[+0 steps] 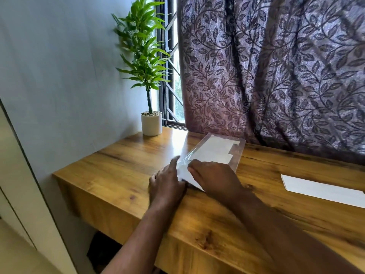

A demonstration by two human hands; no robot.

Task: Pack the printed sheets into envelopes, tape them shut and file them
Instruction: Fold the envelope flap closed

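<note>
Right of the potted plant point(151, 123), a clear file point(238, 155) already holds white envelopes point(213, 150). The left hand point(167, 182) grips its near edge, and the right hand point(215, 175) pinches an envelope point(186, 176) at its mouth. Filing seems underway. Farther right, a white stack point(320, 189) still waits.

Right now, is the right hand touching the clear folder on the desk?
Touching. The head view shows the right hand's bent fingers lying on the near end of the clear folder, with no gap between them.
</note>
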